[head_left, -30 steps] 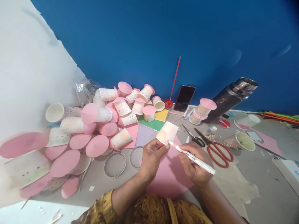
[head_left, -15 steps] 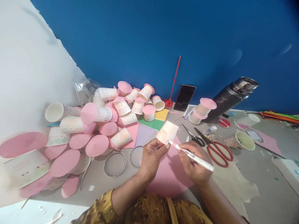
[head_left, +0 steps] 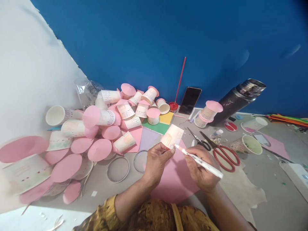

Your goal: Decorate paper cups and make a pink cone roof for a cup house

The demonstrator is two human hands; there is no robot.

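Between its thumb and fingers, my left hand (head_left: pixel 157 162) grips a small paper cup (head_left: pixel 172 135) near its lower end. Pale orange marks show on the cup's white side. My right hand (head_left: pixel 203 170) is closed around a white marker (head_left: pixel 204 163), whose orange tip end meets the cup close to my left thumb. Below both hands lies a sheet of pink paper (head_left: pixel 175 184). Two grey rings (head_left: pixel 117 170) rest on the table to the left of my left hand.
Decorated paper cups with pink discs (head_left: pixel 99 149) pile up at left. Red-handled scissors (head_left: pixel 226 157) and smaller dark scissors (head_left: pixel 198 139) lie right of my hands. Behind stand a phone (head_left: pixel 190 100), stacked cups (head_left: pixel 209 114) and a leaning dark flask (head_left: pixel 237 101). A printed cup (head_left: pixel 250 145) lies farther right.
The marker's rear end has shifted slightly right and down, with my right hand moving a little the same way. The cup and my left hand stay nearly still.
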